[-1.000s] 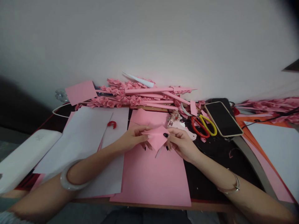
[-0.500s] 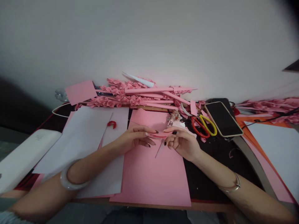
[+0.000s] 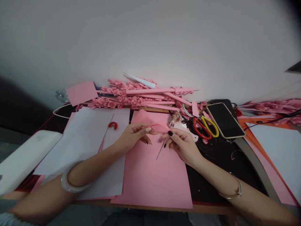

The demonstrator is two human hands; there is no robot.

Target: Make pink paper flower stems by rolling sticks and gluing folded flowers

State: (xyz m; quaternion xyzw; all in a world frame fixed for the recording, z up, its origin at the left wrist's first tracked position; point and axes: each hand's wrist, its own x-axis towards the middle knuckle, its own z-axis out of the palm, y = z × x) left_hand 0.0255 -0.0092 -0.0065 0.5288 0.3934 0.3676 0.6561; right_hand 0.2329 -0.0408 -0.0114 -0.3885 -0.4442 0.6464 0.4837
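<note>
My left hand [image 3: 131, 138] and my right hand [image 3: 182, 142] both pinch a small folded pink paper piece [image 3: 158, 128], held edge-on above a large pink sheet [image 3: 152, 175] on the desk. The left thumb and forefinger grip its left end; the right fingers, with dark nails, grip its right end. A thin pink strip [image 3: 161, 151] lies on the sheet just below the hands. A pale bangle sits on my left wrist and a thin metal one on my right.
White sheets [image 3: 89, 138] lie at the left with a small red clip [image 3: 113, 125]. Red and yellow scissors [image 3: 205, 126] and a phone [image 3: 224, 120] lie at the right. A pile of pink paper flowers and rolled sticks [image 3: 141, 97] lines the wall. A white device [image 3: 21, 160] is far left.
The pink piece faced me as a flat diamond; it has been turned and flattened to edge-on and moved slightly farther from me. Both hands kept hold of it.
</note>
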